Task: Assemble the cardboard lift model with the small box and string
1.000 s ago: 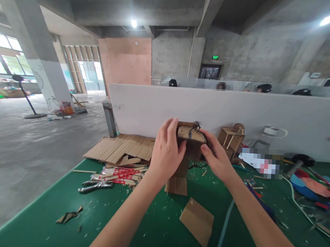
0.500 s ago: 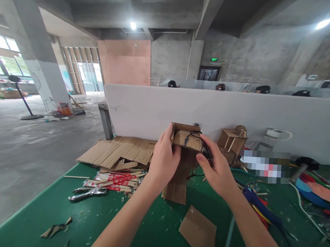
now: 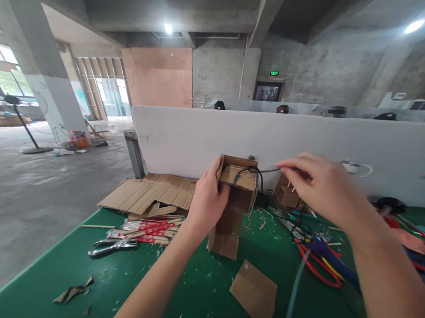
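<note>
My left hand (image 3: pixel 210 202) is closed around the left side of a small open cardboard box (image 3: pixel 244 199), its thumb pressed on the front. A long cardboard flap (image 3: pixel 225 236) extends below the box to the table. A thin black cord (image 3: pixel 268 170) loops over the box's inner panel and stretches rightward. Its far end is pinched between the thumb and fingers of my right hand (image 3: pixel 315 187), slightly blurred and clear of the box. Behind that hand, partly hidden, stands another cardboard construction (image 3: pixel 284 194).
Flat cardboard (image 3: pixel 149 193), wrapped wooden sticks (image 3: pixel 146 229) and a chrome plier-like tool (image 3: pixel 115 245) lie left. A loose cardboard piece (image 3: pixel 254 293) is in front. Red-handled scissors (image 3: pixel 315 270) and a blue tool (image 3: pixel 332 260) lie right. A white partition (image 3: pixel 185 138) backs the green table.
My right hand has left the box and moved right and up, drawing the black cord out straight. My left hand still holds the box in nearly the same place.
</note>
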